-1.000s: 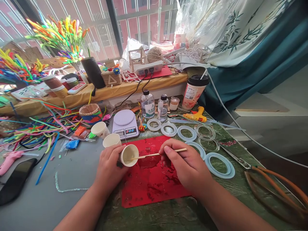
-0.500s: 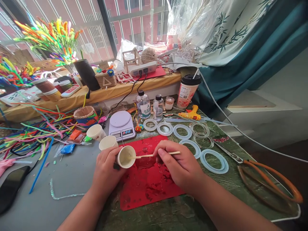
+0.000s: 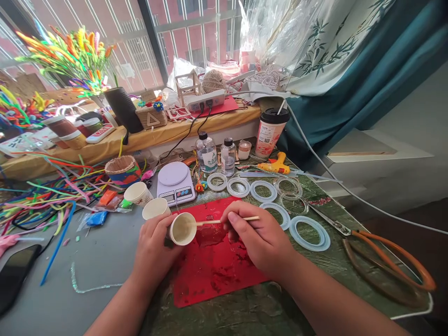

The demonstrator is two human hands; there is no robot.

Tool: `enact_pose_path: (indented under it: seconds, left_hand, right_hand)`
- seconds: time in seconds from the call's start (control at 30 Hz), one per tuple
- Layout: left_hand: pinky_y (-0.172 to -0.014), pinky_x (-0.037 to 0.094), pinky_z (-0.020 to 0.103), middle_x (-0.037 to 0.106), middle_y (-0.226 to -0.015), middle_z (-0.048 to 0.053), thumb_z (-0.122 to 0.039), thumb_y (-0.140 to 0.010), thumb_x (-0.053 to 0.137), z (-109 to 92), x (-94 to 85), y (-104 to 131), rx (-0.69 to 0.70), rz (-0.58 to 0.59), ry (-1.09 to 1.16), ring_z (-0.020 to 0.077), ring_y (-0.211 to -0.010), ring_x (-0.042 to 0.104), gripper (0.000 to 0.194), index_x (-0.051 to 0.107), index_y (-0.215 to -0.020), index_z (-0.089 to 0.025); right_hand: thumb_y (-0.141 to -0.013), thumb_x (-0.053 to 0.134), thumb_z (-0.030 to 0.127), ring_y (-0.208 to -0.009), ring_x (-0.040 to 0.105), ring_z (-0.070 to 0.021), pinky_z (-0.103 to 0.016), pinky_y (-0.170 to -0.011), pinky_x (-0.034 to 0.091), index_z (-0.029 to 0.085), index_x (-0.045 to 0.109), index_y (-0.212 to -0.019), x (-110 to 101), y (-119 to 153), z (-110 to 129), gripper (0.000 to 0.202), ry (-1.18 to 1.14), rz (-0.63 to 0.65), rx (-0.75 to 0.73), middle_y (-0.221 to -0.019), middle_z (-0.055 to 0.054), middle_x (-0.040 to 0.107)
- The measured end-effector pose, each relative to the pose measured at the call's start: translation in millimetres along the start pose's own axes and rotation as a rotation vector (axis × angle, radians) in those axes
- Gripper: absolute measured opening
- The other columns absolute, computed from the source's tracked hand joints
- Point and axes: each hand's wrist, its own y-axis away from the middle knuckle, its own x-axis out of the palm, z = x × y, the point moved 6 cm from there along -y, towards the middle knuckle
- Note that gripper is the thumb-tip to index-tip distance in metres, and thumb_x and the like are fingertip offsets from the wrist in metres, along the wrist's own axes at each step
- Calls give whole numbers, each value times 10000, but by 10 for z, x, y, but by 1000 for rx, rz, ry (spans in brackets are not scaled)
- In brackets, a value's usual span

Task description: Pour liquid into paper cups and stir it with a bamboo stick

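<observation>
By the red mat's [image 3: 219, 268] left edge, hands [image 3: 152, 245] [image 3: 259, 235] hold cup [image 3: 182, 229] and stick [image 3: 210, 223] (grey tabletop [image 3: 94, 259] roomy leftward).

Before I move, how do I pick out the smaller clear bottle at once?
Start at the red mat, then find the pale scale just beyond its far left part. Right of the scale stands the larger clear bottle. The smaller clear bottle is next, black-capped too but shorter and slimmer, with the little tub on its other side.

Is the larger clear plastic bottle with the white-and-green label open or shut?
Shut: a black cap sits on the neck of the clear bottle.
</observation>
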Motion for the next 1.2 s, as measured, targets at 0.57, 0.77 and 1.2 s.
enact_pose_path:
  seconds: [0.57, 0.77, 1.2]
  left_hand:
    - [-1029, 577, 484, 783, -1299, 119, -326, -953, 835, 16, -9, 11, -20, 5, -5, 345, -1199, 734, 446, 666, -1362, -270]
    - [-1035, 583, 492, 784, -1300, 118, -341, -965, 813, 15, -6, 12, -25, 1, 2, 343, -1204, 740, 427, 662, -1360, -282]
    - [-1034, 573, 480, 790, -1304, 110, -381, -967, 818, 23, 4, 17, -10, -4, -2, 344, -1200, 740, 430, 669, -1358, -281]
  right_hand:
    - [-1127, 516, 340, -748, 656, -199, -338, -696, 525, 231, 701, -911, 2, -15, -18, 306, -26, -2, 17, -814, -23, 695]
    - [-1126, 495, 310, -737, 638, -192, -336, -702, 504, 235, 687, -890, 7, -5, 72, 314, 16, 15, -27, -785, -12, 674]
    - [-1117, 500, 282, -758, 652, -193, -335, -721, 509, 240, 688, -885, 17, 2, 119, 302, 41, 24, -73, -808, -21, 699]
